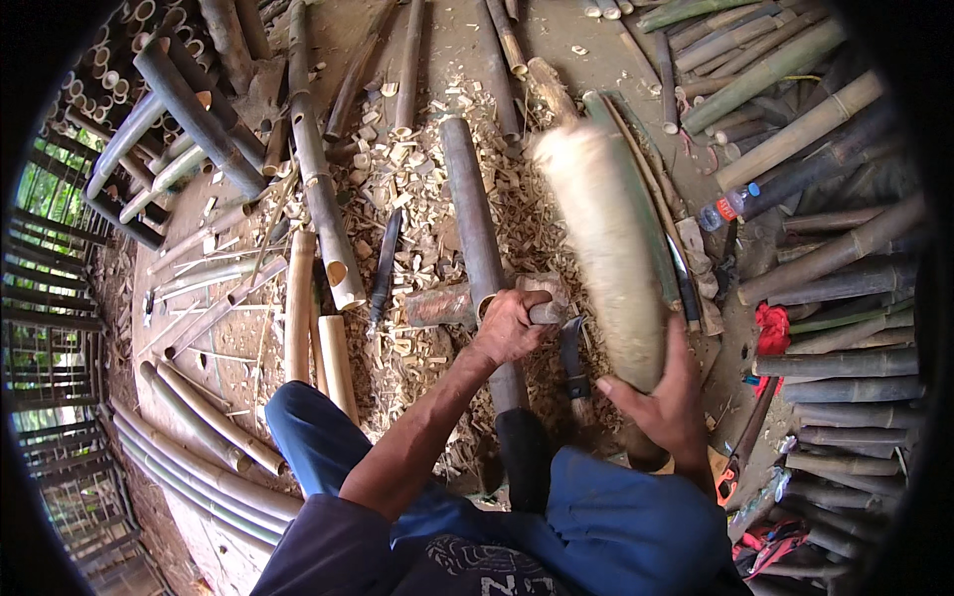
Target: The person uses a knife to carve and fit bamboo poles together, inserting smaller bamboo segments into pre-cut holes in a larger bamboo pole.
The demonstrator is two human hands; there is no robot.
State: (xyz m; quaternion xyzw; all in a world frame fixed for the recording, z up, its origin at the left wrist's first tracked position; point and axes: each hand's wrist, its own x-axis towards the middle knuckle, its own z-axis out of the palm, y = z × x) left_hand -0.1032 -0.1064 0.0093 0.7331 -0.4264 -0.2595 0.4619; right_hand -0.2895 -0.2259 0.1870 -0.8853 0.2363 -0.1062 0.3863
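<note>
A dark bamboo pole point(469, 189) runs away from my lap, resting across a rough log point(437, 306). A pale-edged cut shows in the pole beside my left hand point(512, 326). That hand is closed round a short, grey-brown round piece point(547, 312) lying crosswise over the pole; its far end is hidden. My right hand point(668, 402) wraps the near end of a thick pale wooden club point(611, 258), smeared by motion and raised right of the pole. Between my hands, a knife point(573, 363) with a dark blade lies on the shavings.
Wood chips point(417, 219) cover the ground around the pole. Another dark blade point(387, 263) lies to the left. Cut bamboo tubes point(323, 199) lie at left, and stacked poles point(845, 387) line the right. A plastic bottle point(728, 207) and a saw point(745, 447) are also at right.
</note>
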